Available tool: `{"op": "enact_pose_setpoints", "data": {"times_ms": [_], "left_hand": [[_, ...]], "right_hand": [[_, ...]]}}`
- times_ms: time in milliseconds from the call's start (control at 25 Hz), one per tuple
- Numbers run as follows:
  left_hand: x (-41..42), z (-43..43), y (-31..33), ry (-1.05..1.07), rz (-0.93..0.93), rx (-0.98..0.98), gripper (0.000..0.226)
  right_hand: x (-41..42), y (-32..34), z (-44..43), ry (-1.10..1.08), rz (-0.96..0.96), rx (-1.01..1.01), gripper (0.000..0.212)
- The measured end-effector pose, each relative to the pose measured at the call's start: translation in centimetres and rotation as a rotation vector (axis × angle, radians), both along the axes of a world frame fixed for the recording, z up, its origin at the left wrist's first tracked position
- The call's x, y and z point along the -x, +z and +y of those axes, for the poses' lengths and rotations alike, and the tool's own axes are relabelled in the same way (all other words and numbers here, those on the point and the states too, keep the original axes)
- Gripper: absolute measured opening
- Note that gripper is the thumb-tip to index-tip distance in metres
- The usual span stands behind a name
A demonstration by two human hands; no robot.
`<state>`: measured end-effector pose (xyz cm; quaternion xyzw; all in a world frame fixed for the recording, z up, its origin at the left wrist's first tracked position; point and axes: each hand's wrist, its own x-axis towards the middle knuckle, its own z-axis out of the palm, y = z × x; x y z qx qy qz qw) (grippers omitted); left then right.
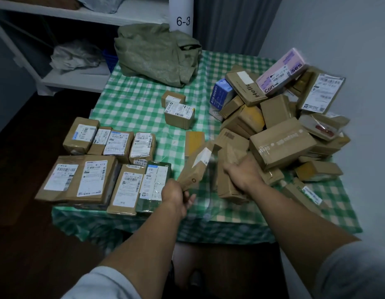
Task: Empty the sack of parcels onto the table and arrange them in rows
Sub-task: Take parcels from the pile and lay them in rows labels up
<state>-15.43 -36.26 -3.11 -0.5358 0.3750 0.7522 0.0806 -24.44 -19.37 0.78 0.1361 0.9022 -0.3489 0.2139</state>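
The green woven sack (pixel 157 55) lies crumpled and flat at the far side of the table (pixel 131 100), which has a green checked cloth. A jumbled heap of brown cardboard parcels (pixel 280 134) covers the right half. On the left, two rows of labelled parcels (pixel 105 167) lie label-up. My left hand (pixel 176 196) grips a long flat brown parcel (pixel 195 167), tilted above the front middle. My right hand (pixel 241 171) holds another brown parcel (pixel 228 175) at the heap's near edge. Both parcels are blurred.
Two small boxes (pixel 178 111) sit alone mid-table. A pink box (pixel 282 72) tops the heap beside the right wall. White shelving (pixel 64 80) with grey bags stands at the back left, and a post marked 6-3 (pixel 183 14) behind the sack. Dark floor lies to the left.
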Motion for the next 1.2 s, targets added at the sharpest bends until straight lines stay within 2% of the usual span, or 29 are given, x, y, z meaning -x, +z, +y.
{"op": "enact_pose_setpoints", "data": {"times_ms": [80, 240, 360, 440, 600, 720, 800, 920, 1080, 1120, 1200], "left_hand": [[-0.4, 0.9, 0.0, 0.022, -0.01, -0.105, 0.036], [-1.4, 2.1, -0.8, 0.133, -0.046, -0.273, 0.037], [-2.3, 2.3, -2.0, 0.162, -0.09, -0.361, 0.041], [-2.8, 2.5, -2.9, 0.137, -0.123, -0.403, 0.042], [-3.1, 3.0, -3.1, 0.088, -0.139, -0.447, 0.041], [-3.6, 3.0, -3.6, 0.015, -0.173, -0.353, 0.042], [-3.8, 2.6, -4.1, -0.074, -0.21, -0.253, 0.04], [-3.6, 2.2, -3.9, -0.186, -0.193, -0.205, 0.029], [-2.3, 1.4, -3.1, -0.204, -0.107, -0.126, 0.014], [-2.1, 1.2, -2.6, -0.215, -0.072, -0.13, 0.016], [-1.9, 0.6, -1.7, -0.271, 0.011, -0.16, 0.037]], "right_hand": [[-1.1, 1.5, -0.3, 0.029, -0.034, -0.012, 0.099], [-1.6, 0.7, -1.1, 0.097, -0.086, -0.041, 0.083], [-1.8, -0.3, -2.0, 0.137, -0.102, -0.021, 0.082], [-1.9, -0.7, -2.5, 0.164, -0.116, -0.001, 0.09], [-1.8, -1.4, -3.2, 0.257, -0.126, -0.053, 0.092], [-1.5, -2.7, -3.3, 0.282, -0.141, -0.088, 0.08], [-1.5, -3.2, -3.3, 0.282, -0.136, -0.095, 0.079], [-1.5, -3.4, -3.2, 0.276, -0.127, -0.096, 0.08], [-1.6, -3.0, -3.6, 0.238, -0.137, 0.06, 0.084], [-1.6, -2.8, -3.8, 0.224, -0.136, 0.13, 0.079], [-1.7, -2.4, -4.4, 0.199, -0.167, 0.246, 0.065]]}}
